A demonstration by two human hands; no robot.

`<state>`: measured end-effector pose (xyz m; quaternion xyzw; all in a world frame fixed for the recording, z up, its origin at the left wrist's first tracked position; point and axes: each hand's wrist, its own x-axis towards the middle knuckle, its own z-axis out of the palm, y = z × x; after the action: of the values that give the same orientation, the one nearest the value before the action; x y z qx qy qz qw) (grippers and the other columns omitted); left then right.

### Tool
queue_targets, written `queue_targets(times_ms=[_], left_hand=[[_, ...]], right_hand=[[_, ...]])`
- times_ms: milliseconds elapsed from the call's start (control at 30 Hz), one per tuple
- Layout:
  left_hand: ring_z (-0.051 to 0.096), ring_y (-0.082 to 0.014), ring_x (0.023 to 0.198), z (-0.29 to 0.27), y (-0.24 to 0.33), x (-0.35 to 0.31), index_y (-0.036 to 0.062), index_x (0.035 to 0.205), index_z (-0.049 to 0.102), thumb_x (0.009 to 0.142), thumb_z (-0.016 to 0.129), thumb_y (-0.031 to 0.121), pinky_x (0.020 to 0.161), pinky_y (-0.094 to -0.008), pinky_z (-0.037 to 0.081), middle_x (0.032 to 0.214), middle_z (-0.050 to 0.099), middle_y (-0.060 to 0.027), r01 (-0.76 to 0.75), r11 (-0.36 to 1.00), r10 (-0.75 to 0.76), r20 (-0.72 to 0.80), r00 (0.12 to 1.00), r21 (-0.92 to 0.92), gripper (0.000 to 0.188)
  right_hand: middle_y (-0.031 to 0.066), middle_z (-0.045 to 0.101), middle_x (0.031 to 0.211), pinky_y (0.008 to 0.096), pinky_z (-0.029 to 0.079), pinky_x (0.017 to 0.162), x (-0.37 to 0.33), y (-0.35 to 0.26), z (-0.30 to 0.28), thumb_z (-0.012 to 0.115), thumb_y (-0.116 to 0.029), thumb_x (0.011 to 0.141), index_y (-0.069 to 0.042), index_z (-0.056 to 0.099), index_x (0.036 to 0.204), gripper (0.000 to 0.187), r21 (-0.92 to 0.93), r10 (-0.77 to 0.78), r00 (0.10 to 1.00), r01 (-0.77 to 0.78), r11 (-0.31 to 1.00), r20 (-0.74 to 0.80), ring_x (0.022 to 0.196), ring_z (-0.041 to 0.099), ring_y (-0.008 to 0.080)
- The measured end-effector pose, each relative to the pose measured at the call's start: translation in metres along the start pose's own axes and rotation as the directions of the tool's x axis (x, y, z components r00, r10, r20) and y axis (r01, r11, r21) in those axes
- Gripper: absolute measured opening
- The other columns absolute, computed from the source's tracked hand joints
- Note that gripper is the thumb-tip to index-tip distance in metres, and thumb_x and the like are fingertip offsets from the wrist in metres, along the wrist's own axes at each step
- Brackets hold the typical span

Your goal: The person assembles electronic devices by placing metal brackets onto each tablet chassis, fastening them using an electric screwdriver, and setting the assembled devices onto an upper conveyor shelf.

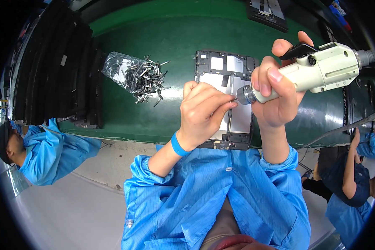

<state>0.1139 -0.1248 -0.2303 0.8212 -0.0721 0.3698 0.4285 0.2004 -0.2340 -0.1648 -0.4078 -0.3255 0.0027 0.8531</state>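
Note:
My right hand [275, 87] is wrapped round a pale cream electric screwdriver [327, 68], its black lever near my fingers and its metal nose [246, 95] pointing left. With thumb and fingertips pinched together, my left hand [204, 109] is at that nose, closed on what looks like its thin dark screwdriver bit [236, 99], mostly hidden. Below both hands, an opened tablet-like device [242, 123] lies on the green table, showing silver-grey panels and a black frame. My hands and the screwdriver cover part of it.
Left of the device, small black-and-silver parts [148, 81] spill from a see-through plastic bag [118, 68]. Stacked black trays [54, 71] line the table's left side. Another device [268, 12] sits at the back right. A cable [341, 129] runs at right. Co-workers in blue sit on both sides.

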Motion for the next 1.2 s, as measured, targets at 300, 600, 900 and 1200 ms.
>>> queue_targets(times_ms=[300,600,900,1200], left_hand=[[0.053,-0.0165,0.063,-0.002,0.002,0.001,0.0072,0.074,0.065,0.064,0.073,0.007,0.065,-0.032,0.031,0.067,0.06,-0.0002,-0.027,0.999,0.027,0.022,0.999,0.033,0.013],[0.056,-0.0197,0.064,-0.015,0.008,0.004,0.002,0.095,0.063,0.06,0.077,0.008,0.066,-0.0316,0.036,0.07,0.061,-0.004,0.065,0.997,-0.069,0.085,0.994,0.043,0.038],[0.051,-0.0263,0.087,-0.098,-0.115,0.027,0.0095,0.082,0.07,0.069,0.071,0.012,0.077,-0.0388,0.034,0.078,0.059,-0.0068,0.05,0.757,-0.247,0.215,0.945,0.651,0.013],[0.053,-0.0249,0.085,-0.091,-0.137,0.043,0.0084,0.076,0.069,0.071,0.069,0.012,0.077,-0.0384,0.033,0.077,0.061,-0.0055,0.083,0.781,-0.378,0.363,0.852,0.619,0.005]], right_hand=[[0.0132,0.05,0.108,0.0227,0.039,0.043,-0.002,-0.003,0.003,0.05,0.001,0.074,-0.001,0.024,0.134,0.065,-0.039,0.027,1.0,-0.028,0.999,-0.015,0.047,0.043,0.0086],[0.013,0.049,0.105,0.0227,0.038,0.043,0.0,-0.001,0.004,0.052,0.0,0.073,-0.003,0.025,0.134,0.067,-0.023,-0.007,0.999,0.006,1.0,-0.034,0.049,0.042,0.0086],[0.0133,0.052,0.105,0.0217,0.039,0.047,0.005,0.0,-0.009,0.051,0.001,0.073,-0.001,0.028,0.131,0.062,-0.111,-0.074,0.996,0.069,0.991,-0.041,0.052,0.044,0.0064],[0.0129,0.052,0.104,0.0215,0.039,0.047,0.011,0.003,-0.011,0.052,0.0,0.073,-0.001,0.03,0.13,0.061,-0.152,-0.068,0.995,0.055,0.987,-0.076,0.051,0.044,0.0068]])
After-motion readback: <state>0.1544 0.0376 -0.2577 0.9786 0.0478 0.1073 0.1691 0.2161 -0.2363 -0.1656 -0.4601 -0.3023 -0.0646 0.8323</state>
